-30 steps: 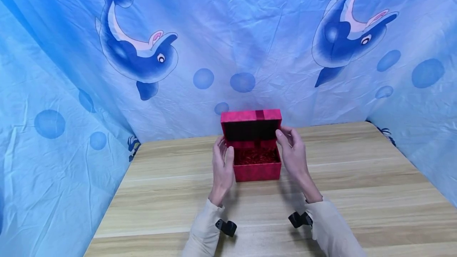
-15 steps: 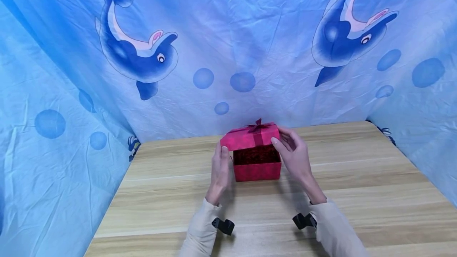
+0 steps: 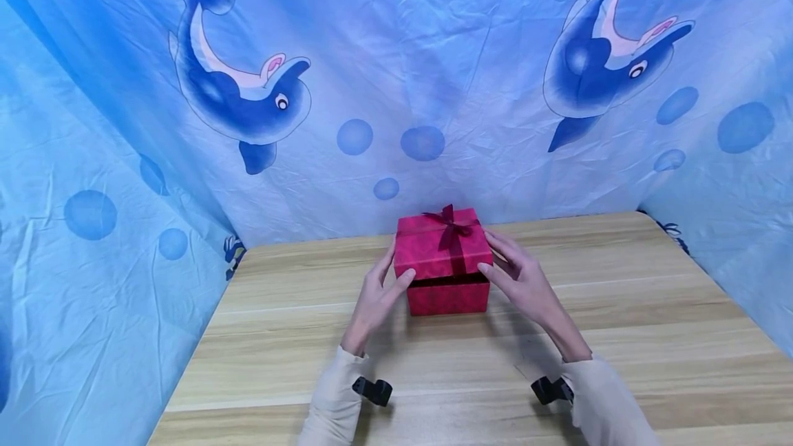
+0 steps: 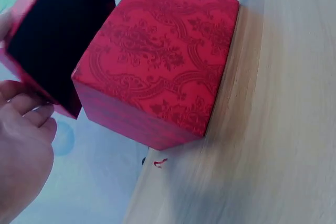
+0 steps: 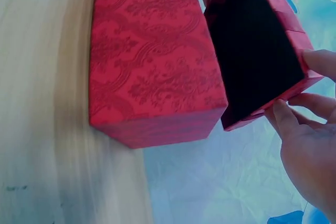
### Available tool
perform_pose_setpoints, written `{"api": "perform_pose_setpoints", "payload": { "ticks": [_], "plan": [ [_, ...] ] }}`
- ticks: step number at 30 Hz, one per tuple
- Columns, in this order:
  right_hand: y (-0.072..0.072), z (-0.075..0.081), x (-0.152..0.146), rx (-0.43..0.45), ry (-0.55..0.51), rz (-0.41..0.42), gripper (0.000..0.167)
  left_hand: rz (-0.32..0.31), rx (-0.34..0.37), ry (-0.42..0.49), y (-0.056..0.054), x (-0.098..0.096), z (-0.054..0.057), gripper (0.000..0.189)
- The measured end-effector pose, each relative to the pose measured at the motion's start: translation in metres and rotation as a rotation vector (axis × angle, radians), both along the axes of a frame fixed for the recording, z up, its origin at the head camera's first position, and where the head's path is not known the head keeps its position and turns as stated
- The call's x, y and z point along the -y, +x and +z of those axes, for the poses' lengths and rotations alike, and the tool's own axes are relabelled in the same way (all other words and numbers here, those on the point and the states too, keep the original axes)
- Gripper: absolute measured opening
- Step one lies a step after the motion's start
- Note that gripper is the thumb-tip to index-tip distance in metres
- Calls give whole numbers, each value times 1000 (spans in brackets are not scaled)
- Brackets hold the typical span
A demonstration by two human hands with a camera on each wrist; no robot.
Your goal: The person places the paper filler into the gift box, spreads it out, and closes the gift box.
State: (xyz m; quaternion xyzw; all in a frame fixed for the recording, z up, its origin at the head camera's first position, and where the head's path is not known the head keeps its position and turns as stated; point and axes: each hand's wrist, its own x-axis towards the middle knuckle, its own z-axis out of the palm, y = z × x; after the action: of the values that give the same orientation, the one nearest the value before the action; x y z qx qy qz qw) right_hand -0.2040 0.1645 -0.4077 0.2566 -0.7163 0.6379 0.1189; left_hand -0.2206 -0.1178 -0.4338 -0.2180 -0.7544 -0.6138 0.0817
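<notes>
A red patterned gift box (image 3: pixel 449 299) stands on the table. Over it sits its lid (image 3: pixel 427 246), topped by a dark red ribbon bow (image 3: pixel 454 226). The lid is tilted, its front edge raised above the box's rim with a dark gap between. My left hand (image 3: pixel 376 298) grips the lid's left side, thumb at the front corner. On the other side my right hand (image 3: pixel 525 286) holds the lid's right end, thumb at its front corner. Both wrist views show the lid's black inside (image 5: pixel 257 45) angled away from the box. The box's contents are hidden.
The wood-grain table (image 3: pixel 285 349) reaches to a blue dolphin-print curtain (image 3: pixel 495 109) behind it. A small red shred (image 4: pixel 160 163) lies near the box on the table. Dark wrist-worn devices (image 3: pixel 373 391) hang at both sleeves.
The lid has swung from upright, with its black inside facing me, forward and down over the box. Both hands have moved with it, and the red filling inside is now covered.
</notes>
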Motion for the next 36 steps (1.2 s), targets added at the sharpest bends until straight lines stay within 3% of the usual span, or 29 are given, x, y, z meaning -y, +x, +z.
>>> {"api": "perform_pose_setpoints", "payload": {
  "ticks": [6,13,36],
  "plan": [
    [1,-6,-3,29,57,-5,61,1,76,-102,1,6,0,80],
    [3,-13,-5,24,115,-46,62,-9,105,-150,-1,7,-2,81],
    [4,-31,-1,-36,264,-166,63,-48,114,-176,-7,7,-10,82]
  ]
}}
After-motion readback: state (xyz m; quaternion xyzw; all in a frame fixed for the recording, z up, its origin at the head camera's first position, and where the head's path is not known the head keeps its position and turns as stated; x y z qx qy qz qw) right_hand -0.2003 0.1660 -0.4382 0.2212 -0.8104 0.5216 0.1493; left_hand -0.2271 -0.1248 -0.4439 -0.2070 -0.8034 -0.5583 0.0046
